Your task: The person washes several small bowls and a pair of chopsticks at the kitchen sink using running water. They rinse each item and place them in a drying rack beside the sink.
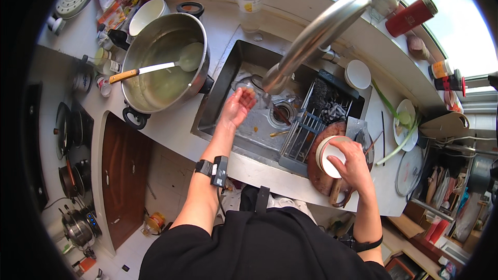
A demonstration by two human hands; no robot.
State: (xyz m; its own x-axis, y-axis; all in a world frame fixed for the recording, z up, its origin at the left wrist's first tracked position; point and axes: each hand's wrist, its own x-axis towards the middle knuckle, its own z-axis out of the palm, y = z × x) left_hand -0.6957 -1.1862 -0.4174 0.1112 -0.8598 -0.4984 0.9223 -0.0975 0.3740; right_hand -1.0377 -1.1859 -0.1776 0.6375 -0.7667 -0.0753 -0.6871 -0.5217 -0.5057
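My left hand (238, 105) is held palm up over the stainless steel sink (253, 136), left of the tap, with its fingers loosely curled and nothing plainly in it. Thumb and fingers of my right hand (353, 163) grip the rim of a small white bowl (334, 162), which seems stacked with another. The bowl is above a round brown cutting board (316, 181) at the sink's right front corner. A cleaver (356, 127) lies on the board, partly hidden by my hand. The curved metal tap (319, 35) reaches over the basin beside my left hand.
A large steel pot (130, 93) with a wooden-handled ladle (155, 68) stands left of the sink. A drain rack (299, 132) holding scourers (330, 111) spans the basin's right side. Farther right are a white bowl (358, 74) and a plate with green onion (406, 142).
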